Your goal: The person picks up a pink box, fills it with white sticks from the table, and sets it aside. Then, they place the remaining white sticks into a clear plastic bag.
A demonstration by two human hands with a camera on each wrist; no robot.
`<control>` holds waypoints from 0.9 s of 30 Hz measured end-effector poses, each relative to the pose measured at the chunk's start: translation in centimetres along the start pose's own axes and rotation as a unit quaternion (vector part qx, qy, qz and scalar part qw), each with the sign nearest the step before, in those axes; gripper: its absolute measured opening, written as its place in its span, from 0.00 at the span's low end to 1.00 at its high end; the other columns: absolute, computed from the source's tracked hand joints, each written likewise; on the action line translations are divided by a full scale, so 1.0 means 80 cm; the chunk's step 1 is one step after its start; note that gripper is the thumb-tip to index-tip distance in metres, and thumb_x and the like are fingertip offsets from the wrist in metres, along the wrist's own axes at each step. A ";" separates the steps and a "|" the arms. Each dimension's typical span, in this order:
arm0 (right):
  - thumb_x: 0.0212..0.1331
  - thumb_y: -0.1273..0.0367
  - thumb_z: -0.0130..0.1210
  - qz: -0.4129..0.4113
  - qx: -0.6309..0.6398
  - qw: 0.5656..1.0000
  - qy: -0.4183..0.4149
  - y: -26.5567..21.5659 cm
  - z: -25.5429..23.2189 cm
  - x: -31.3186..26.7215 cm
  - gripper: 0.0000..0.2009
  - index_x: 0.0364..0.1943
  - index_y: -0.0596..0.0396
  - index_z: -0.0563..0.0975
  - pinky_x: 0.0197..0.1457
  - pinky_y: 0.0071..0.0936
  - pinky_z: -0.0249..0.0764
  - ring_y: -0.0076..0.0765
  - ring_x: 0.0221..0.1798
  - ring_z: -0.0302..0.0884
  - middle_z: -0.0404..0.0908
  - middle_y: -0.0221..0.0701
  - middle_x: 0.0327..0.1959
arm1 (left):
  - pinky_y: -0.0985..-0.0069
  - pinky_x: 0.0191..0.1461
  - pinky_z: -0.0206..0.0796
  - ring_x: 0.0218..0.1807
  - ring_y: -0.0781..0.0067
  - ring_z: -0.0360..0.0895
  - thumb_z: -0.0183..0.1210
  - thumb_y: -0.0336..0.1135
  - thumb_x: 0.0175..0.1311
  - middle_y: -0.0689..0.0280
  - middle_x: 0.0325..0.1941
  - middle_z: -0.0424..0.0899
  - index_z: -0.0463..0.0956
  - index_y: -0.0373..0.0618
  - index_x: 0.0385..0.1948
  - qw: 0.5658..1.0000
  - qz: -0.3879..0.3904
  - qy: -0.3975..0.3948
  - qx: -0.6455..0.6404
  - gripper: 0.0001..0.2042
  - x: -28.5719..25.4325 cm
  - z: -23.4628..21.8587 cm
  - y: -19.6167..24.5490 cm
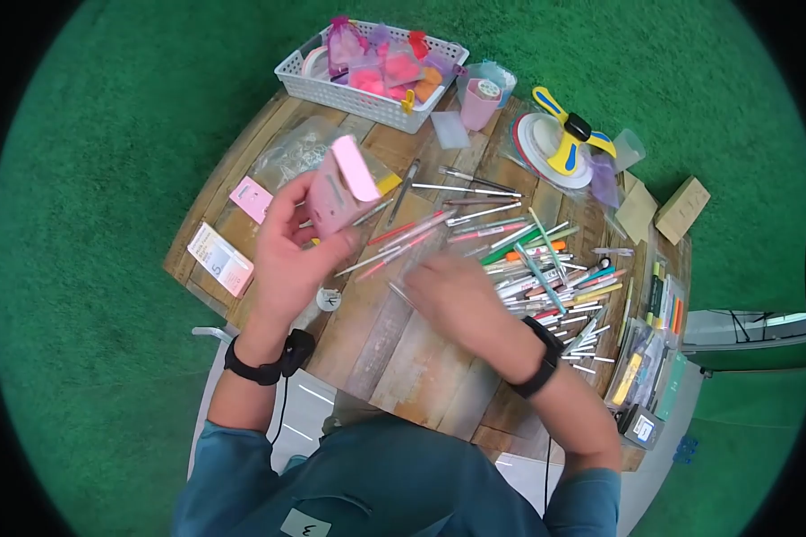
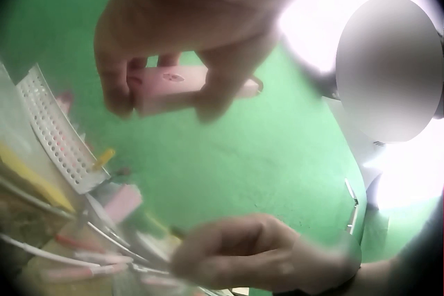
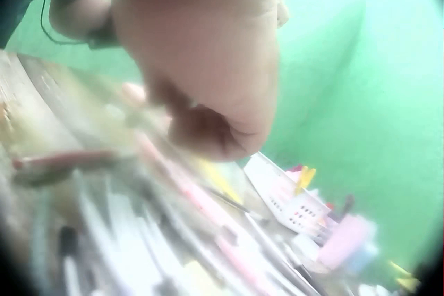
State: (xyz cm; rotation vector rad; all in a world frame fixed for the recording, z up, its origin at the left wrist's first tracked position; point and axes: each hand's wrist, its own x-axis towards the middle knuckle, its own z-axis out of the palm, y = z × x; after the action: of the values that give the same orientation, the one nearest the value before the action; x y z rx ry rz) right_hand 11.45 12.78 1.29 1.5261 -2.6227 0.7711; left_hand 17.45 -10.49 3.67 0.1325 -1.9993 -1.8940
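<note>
My left hand holds up a small pink box over the left of the table, thumb on one side and fingers on the other. A brighter pink flap or rim shows at its top, and a small printed mark is on its face. In the left wrist view the box lies between thumb and fingers. My right hand, blurred, is low over the tabletop beside the spread pens, its fingers curled. A slim greyish stick shows at its fingertips; I cannot tell whether they hold it.
A white basket of pink and purple packets stands at the back, next to a pink cup. Yellow-and-blue handled tools lie back right near a wooden block. Boxed pens line the right edge; a white card box lies left.
</note>
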 end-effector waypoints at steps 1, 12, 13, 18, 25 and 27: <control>0.55 0.71 0.59 -0.013 -0.017 1.000 0.008 0.000 0.020 0.020 0.04 0.33 0.55 0.81 0.46 0.46 0.78 0.49 0.45 0.83 0.79 0.39 0.34 | 0.72 0.59 0.76 0.60 0.70 0.80 0.72 0.25 0.54 0.60 0.62 0.79 0.68 0.38 0.68 1.000 -0.005 0.025 -0.016 0.36 0.002 -0.004 0.001; 0.54 0.71 0.57 0.032 -0.003 0.999 -0.040 -0.016 0.086 0.098 0.06 0.29 0.53 0.85 0.42 0.47 0.81 0.53 0.39 0.87 0.87 0.42 0.33 | 0.70 0.62 0.74 0.60 0.68 0.80 0.72 0.25 0.54 0.60 0.63 0.79 0.67 0.37 0.68 0.999 -0.045 0.010 -0.024 0.36 -0.017 -0.002 -0.014; 0.55 0.71 0.56 0.072 0.032 0.996 -0.048 -0.017 0.082 0.101 0.06 0.29 0.53 0.85 0.42 0.46 0.82 0.53 0.40 0.87 0.87 0.42 0.33 | 0.70 0.62 0.74 0.60 0.68 0.80 0.73 0.25 0.55 0.60 0.63 0.79 0.67 0.37 0.68 0.998 -0.046 0.009 -0.031 0.36 -0.018 0.000 -0.015; 0.55 0.71 0.57 0.040 0.012 0.996 -0.082 -0.006 0.078 0.100 0.07 0.30 0.54 0.86 0.45 0.46 0.82 0.52 0.43 0.88 0.88 0.44 0.35 | 0.70 0.62 0.74 0.60 0.68 0.80 0.73 0.25 0.55 0.60 0.62 0.80 0.67 0.37 0.68 0.999 -0.030 0.012 -0.031 0.36 -0.025 -0.001 -0.021; 0.57 0.70 0.57 0.058 0.013 0.989 -0.132 0.000 0.062 0.106 0.08 0.34 0.56 0.86 0.45 0.48 0.81 0.56 0.43 0.86 0.87 0.46 0.36 | 0.70 0.62 0.74 0.59 0.70 0.80 0.72 0.26 0.55 0.60 0.61 0.80 0.68 0.39 0.68 0.996 -0.074 0.014 -0.043 0.35 -0.031 -0.008 -0.014; 0.57 0.69 0.57 0.052 -0.002 0.988 -0.146 0.005 0.069 0.109 0.08 0.34 0.56 0.86 0.45 0.48 0.81 0.56 0.43 0.87 0.87 0.46 0.36 | 0.71 0.61 0.74 0.58 0.70 0.80 0.72 0.26 0.56 0.61 0.60 0.81 0.68 0.39 0.68 0.997 -0.062 0.019 -0.033 0.35 -0.031 -0.012 -0.020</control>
State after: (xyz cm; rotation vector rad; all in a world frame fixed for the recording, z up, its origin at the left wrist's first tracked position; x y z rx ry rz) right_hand 7.79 3.55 -1.57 1.6245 -2.9299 0.5858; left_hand 19.74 -10.71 1.61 0.2772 -1.9423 -2.0152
